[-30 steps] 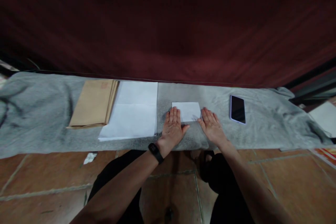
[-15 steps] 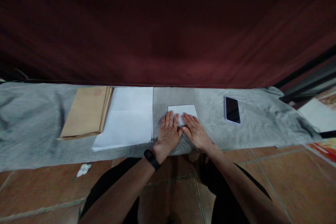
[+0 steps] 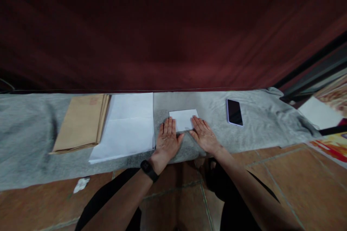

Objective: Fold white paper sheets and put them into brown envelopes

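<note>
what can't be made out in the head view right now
All in the head view:
Small paper: parts of its side edges, under the left hand and right hand
Sheets: upper left part, under the brown stack
Red mark: too small to read
Watch: display too dark
Red-yellow print: cut off by right edge

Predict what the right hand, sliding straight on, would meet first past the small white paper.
Likely the dark red fabric, after the right hand crosses that white paper and grey cloth; depth is unclear.

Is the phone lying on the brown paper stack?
No, the phone lies on the gray cloth, to the right of the right hand.
</note>
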Action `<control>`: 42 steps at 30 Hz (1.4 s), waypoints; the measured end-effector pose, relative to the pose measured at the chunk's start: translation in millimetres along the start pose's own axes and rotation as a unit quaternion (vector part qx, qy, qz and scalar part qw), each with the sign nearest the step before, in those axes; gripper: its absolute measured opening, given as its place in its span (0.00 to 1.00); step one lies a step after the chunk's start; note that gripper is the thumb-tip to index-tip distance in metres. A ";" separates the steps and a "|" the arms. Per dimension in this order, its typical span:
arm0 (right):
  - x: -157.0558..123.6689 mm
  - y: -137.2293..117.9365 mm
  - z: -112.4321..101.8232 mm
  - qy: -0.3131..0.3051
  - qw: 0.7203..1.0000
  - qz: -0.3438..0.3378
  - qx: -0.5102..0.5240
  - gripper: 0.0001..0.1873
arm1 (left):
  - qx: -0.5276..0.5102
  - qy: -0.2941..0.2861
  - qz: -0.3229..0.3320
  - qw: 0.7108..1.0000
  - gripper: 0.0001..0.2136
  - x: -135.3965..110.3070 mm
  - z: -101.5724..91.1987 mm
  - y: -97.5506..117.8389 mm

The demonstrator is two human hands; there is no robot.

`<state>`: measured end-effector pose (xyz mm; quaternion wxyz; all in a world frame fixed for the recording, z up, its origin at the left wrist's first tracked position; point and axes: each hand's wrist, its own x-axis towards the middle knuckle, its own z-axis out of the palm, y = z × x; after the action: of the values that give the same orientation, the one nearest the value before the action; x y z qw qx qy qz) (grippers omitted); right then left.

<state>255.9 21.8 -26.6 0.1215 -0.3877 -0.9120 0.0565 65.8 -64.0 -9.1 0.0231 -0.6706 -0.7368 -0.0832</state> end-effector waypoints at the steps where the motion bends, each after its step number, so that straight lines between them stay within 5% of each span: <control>1: -0.7 1.2 0.2 0.000 1.000 0.004 -0.002 0.34 | -0.001 0.002 0.000 1.000 0.34 -0.6 0.7 -0.7; 9: -1.5 0.8 -0.8 -0.006 1.000 0.020 -0.013 0.35 | -0.013 0.033 0.004 0.999 0.33 -1.9 -0.5 -3.7; 17: -1.5 0.2 2.2 0.005 1.000 0.012 -0.021 0.35 | -0.054 0.021 0.141 0.988 0.30 0.4 -3.9 16.9; 29: -4.6 9.9 -1.0 -0.002 0.999 0.026 -0.023 0.35 | -0.021 -0.014 0.071 0.997 0.33 -5.1 -2.4 7.9; 42: -7.6 15.1 -4.8 0.014 0.998 0.053 -0.020 0.36 | -0.016 0.011 0.014 1.000 0.33 -10.1 2.5 -0.2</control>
<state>272.7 26.8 -26.3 0.1237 -0.4387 -0.8892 0.0389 66.8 -73.6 -13.1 0.0215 -0.6800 -0.7257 -0.1021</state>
